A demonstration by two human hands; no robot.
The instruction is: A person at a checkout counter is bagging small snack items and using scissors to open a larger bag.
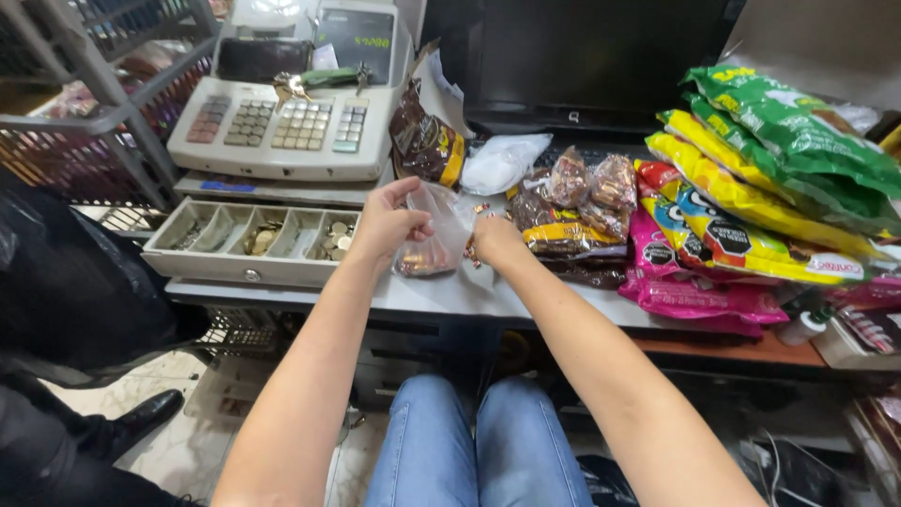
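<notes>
My left hand [387,223] pinches the rim of a small clear plastic bag [434,246] that hangs over the counter edge with reddish-brown sweets at its bottom. My right hand [495,238] is closed at the bag's other side and holds a few small wrapped sweets at the bag's mouth. Both hands are in front of a heap of brown sweet packets [563,221] on the grey counter [450,293].
A cash register [291,113] stands at the back left, its coin drawer [253,242] pulled open. Colourful snack bags [751,202] are piled at the right. A dark monitor [582,56] stands behind. A wire rack [84,122] and a seated person's dark shoe [141,418] are at the left.
</notes>
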